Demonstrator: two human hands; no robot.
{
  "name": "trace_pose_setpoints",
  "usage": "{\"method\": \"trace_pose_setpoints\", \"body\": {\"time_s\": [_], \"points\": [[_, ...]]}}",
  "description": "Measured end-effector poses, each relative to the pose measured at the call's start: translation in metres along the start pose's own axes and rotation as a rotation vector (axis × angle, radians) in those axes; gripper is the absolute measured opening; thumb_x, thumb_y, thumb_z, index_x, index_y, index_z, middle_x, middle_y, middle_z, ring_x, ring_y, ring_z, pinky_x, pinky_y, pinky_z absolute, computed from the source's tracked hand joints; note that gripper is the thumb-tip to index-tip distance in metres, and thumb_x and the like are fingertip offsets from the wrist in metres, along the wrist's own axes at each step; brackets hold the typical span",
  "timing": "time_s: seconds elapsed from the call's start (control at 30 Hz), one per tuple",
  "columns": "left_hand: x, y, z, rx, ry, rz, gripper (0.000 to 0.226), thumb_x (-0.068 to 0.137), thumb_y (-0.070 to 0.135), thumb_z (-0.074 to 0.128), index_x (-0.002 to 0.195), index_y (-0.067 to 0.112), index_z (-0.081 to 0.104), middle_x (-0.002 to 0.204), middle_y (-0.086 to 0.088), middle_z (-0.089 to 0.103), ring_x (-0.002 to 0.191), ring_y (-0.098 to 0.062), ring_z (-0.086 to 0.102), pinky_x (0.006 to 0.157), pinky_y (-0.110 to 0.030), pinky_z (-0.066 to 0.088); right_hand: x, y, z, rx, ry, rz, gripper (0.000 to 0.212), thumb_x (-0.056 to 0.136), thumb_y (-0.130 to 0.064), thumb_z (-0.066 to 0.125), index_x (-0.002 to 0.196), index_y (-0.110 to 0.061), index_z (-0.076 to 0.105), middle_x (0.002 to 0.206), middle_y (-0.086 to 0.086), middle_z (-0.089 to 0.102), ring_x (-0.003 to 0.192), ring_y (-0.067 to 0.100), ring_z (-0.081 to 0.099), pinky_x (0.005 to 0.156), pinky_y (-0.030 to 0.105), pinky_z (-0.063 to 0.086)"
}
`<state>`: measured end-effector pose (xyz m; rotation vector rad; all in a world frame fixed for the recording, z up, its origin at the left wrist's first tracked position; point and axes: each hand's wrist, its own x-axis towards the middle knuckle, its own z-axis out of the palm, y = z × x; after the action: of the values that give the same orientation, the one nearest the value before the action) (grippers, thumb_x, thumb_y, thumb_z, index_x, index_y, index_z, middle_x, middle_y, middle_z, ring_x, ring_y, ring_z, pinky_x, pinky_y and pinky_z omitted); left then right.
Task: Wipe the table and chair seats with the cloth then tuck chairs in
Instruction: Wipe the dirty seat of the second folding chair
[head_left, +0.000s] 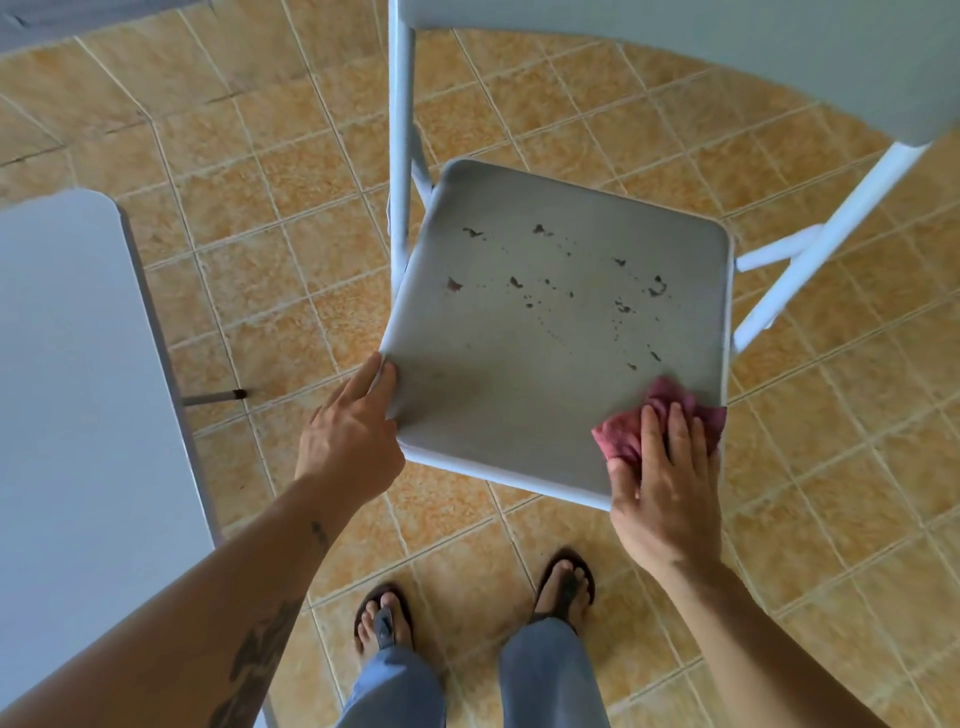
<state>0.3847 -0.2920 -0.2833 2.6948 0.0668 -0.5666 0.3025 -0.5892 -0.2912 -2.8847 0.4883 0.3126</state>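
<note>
Tiled floor (270, 249) below; right hand (662, 488) half hides cloth (670, 410) on seat (545, 338).

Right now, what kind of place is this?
Probably a home or small canteen dining spot, though I can't be sure. Cues: a grey folding chair with chipped seat paint, the table corner beside it, an orange tiled floor, and the person in sandals.

Bright, even daylight fills the view, shadows lying soft and faint on the seat (545, 332) and floor (260, 234), tile lines bowing hard at the edges, focus fairly crisp centrally, corners perhaps slightly smeared, no harsh glare.
</note>
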Motion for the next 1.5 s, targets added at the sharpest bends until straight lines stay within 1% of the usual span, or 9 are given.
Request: {"method": "trace_pose_setpoints", "body": {"time_s": [0.1, 0.2, 0.33, 0.57, 0.73, 0.87, 1.07, 1.27, 1.5], "points": [[0.0, 0.004, 0.0, -0.046, 0.014, -0.037, 0.067, 0.093, 0.02, 0.051, 0.154, 0.027, 0.027, 0.164, 0.015, 0.016, 0.147, -0.02, 0.028, 0.112, -0.044, 0.038, 0.002, -0.019, 0.005, 0.06, 0.014, 0.013, 0.085, 0.08, -0.04, 0.052, 0.154, -0.009, 0.025, 0.161, 0.016, 0.023, 0.148, 0.035, 0.017, 0.121, 0.051, 0.01], [0.0, 0.0, 0.004, -0.121, 0.023, -0.029, 0.068, 0.093, 0.025, 0.055, 0.155, 0.03, 0.026, 0.163, 0.02, 0.013, 0.146, -0.016, 0.031, 0.105, -0.041, 0.046, 0.002, -0.032, 0.008, 0.128, 0.049, -0.028, 0.081, 0.079, -0.017, 0.065, 0.152, -0.01, 0.031, 0.16, 0.013, 0.028, 0.147, 0.033, 0.021, 0.121, 0.051, 0.016], [0.002, -0.015, 0.004, -0.213, 0.039, 0.035, 0.071, 0.09, 0.021, 0.065, 0.153, 0.031, 0.033, 0.16, 0.023, 0.02, 0.144, -0.011, 0.034, 0.106, -0.032, 0.042, -0.004, -0.081, 0.018, 0.193, -0.022, -0.333, 0.08, 0.083, -0.008, 0.059, 0.155, -0.015, 0.025, 0.164, 0.002, 0.016, 0.151, 0.02, 0.006, 0.123, 0.043, 0.005], [0.008, -0.028, 0.005, -0.267, 0.05, 0.071, 0.076, 0.084, 0.019, 0.075, 0.149, 0.034, 0.039, 0.155, 0.026, 0.029, 0.14, -0.005, 0.039, 0.107, -0.028, 0.042, 0.057, -0.155, 0.034, 0.0, -0.072, -0.85, 0.079, 0.083, -0.012, 0.061, 0.154, -0.011, 0.026, 0.164, 0.008, 0.015, 0.151, 0.027, 0.009, 0.122, 0.046, 0.01], [0.004, -0.015, 0.0, -0.167, 0.01, 0.001, 0.075, 0.089, 0.03, 0.066, 0.152, 0.042, 0.028, 0.157, 0.033, 0.016, 0.144, -0.007, 0.031, 0.111, -0.037, 0.041, 0.132, -0.104, 0.009, -0.019, 0.016, -0.549, 0.076, 0.084, -0.001, 0.059, 0.152, -0.01, 0.028, 0.162, 0.009, 0.022, 0.149, 0.03, 0.018, 0.12, 0.046, 0.014], [-0.003, -0.006, -0.005, -0.039, 0.007, 0.005, 0.073, 0.095, 0.034, 0.058, 0.156, 0.036, 0.018, 0.162, 0.024, 0.007, 0.15, -0.007, 0.014, 0.121, -0.033, 0.023, 0.113, -0.068, 0.001, 0.043, 0.027, -0.337, 0.07, 0.084, -0.002, 0.061, 0.15, -0.005, 0.035, 0.159, 0.01, 0.03, 0.148, 0.033, 0.021, 0.12, 0.047, 0.02], [-0.003, -0.01, -0.006, -0.023, -0.002, 0.032, 0.075, 0.094, 0.034, 0.06, 0.156, 0.032, 0.019, 0.163, 0.019, 0.01, 0.15, -0.009, 0.014, 0.123, -0.034, 0.017, 0.007, -0.12, 0.026, 0.056, -0.064, -0.74, 0.084, 0.074, -0.008, 0.067, 0.151, -0.011, 0.034, 0.162, 0.005, 0.025, 0.15, 0.024, 0.015, 0.123, 0.043, 0.009], [0.007, 0.015, 0.0, -0.084, 0.11, -0.032, 0.068, 0.086, 0.028, 0.057, 0.149, 0.012, 0.036, 0.153, -0.004, 0.038, 0.14, -0.028, 0.035, 0.115, -0.045, 0.032, 0.029, -0.089, 0.019, 0.069, -0.085, -0.749, 0.083, 0.071, -0.003, 0.068, 0.149, -0.015, 0.039, 0.159, 0.002, 0.033, 0.148, 0.023, 0.023, 0.122, 0.042, 0.012], [0.048, 0.047, 0.027, 0.129, 0.185, 0.143, 0.078, 0.087, 0.045, 0.036, 0.155, 0.008, 0.023, 0.165, -0.007, 0.014, 0.153, -0.024, 0.008, 0.122, -0.056, 0.011, 0.092, 0.04, -0.022, -0.029, 0.04, -0.275, 0.086, 0.066, 0.008, 0.067, 0.146, -0.01, 0.043, 0.154, 0.007, 0.04, 0.145, 0.032, 0.03, 0.115, 0.055, 0.029]]}}
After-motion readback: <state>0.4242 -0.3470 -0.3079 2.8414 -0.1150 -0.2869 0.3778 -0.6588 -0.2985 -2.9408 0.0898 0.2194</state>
